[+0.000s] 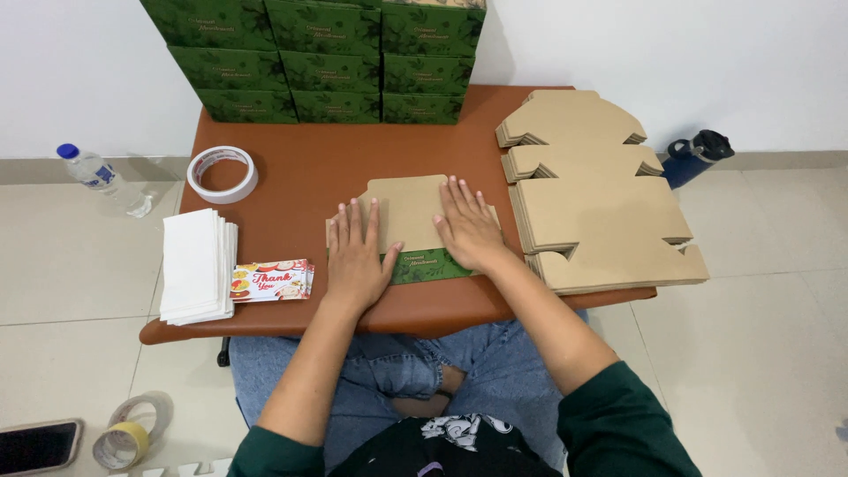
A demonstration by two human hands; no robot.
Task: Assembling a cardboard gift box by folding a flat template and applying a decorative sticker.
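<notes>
Figure: flat carton blank being pressed on a brown table (291, 168), head view, read left to right.

On the floor at far left lie one clear water bottle (95, 175) and, lower down, one phone (37, 446) beside one worn tape roll (124, 435). On the table: one white tape roll (222, 174), one stack of white paper sheets (196, 265), and a small pile of printed cards (272, 280), its count not legible. At the back stand nine visible green boxes (336, 62), three columns by three rows; the top row is cropped, so more may sit above.

At centre lies the carton blank (408, 208), kraft side up, a green printed flap folded over its near edge. The left hand (355, 256) and right hand (468, 231) rest palm-down on it, fingers spread, gripping nothing. The blank appears light, thin and fairly stiff, creasing only along its scored lines; it is best taken by its edges or flaps, since a flat sheet offers little to pinch from above.

At right, four fanned stacks of unfolded blanks (601, 212); beyond them, one dark bottle (698, 152) on the floor.
</notes>
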